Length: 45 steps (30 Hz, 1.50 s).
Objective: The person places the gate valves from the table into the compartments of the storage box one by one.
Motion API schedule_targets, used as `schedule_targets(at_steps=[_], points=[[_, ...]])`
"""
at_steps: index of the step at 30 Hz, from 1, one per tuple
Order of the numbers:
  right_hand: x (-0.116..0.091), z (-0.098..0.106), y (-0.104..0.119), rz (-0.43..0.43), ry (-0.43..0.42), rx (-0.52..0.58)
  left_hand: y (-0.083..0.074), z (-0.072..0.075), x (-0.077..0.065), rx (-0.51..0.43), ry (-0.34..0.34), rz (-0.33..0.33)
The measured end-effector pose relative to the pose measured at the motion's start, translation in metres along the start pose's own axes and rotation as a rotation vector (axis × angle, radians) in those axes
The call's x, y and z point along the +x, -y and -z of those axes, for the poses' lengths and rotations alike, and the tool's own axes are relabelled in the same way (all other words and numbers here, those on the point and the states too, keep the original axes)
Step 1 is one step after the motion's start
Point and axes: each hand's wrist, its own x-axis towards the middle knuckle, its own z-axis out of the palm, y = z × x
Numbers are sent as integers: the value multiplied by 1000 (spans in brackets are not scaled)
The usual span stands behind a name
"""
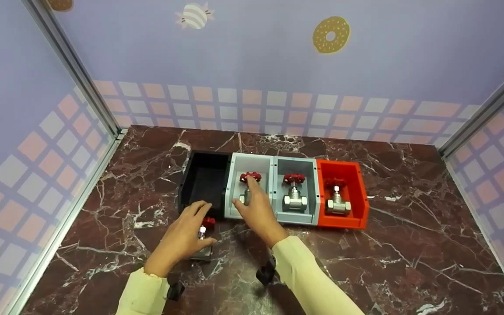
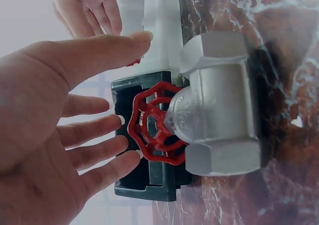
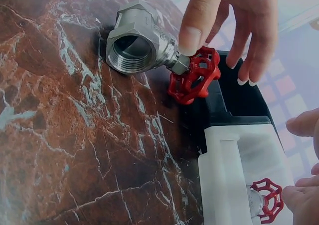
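Observation:
My left hand (image 1: pixel 183 232) reaches over a steel gate valve with a red handwheel (image 2: pixel 219 103), which stands on the table in front of the black bin (image 1: pixel 206 175). In the left wrist view its fingers are spread beside the handwheel, not closed round it. The right wrist view shows the thumb overlapping the valve's stem. My right hand (image 1: pixel 258 212) is over the white bin (image 1: pixel 252 162), fingers extended. A second valve stands in that bin, partly hidden by the hand; its red handwheel (image 3: pixel 268 201) is right at the fingertips in the right wrist view.
Right of the white bin, joined in one row, are a grey bin (image 1: pixel 295 164) and an orange-red bin (image 1: pixel 359 192), each holding a similar valve. The marbled tabletop (image 1: pixel 409 236) is bounded by patterned panels (image 1: pixel 269 57) at the back and both sides.

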Motion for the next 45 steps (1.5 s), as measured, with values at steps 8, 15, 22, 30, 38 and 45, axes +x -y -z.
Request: schedule_targets(at_steps=[8, 15, 22, 30, 38, 45], points=[[3, -3, -2, -21, 26, -1, 3, -3, -6, -48, 40, 2], [4, -8, -1, -31, 45, 0, 6, -8, -10, -53, 5, -27], [6, -11, 1, -64, 69, 10, 10, -13, -12, -29, -6, -39], [7, -17, 2, -95, 102, -3, 14, -21, -14, 17, 24, -2], [10, -26, 4, -120, 130, 13, 15, -25, -14, 44, 7, -16], [11, -32, 5, -153, 145, 17, 16, -28, -15, 21, -10, -17]])
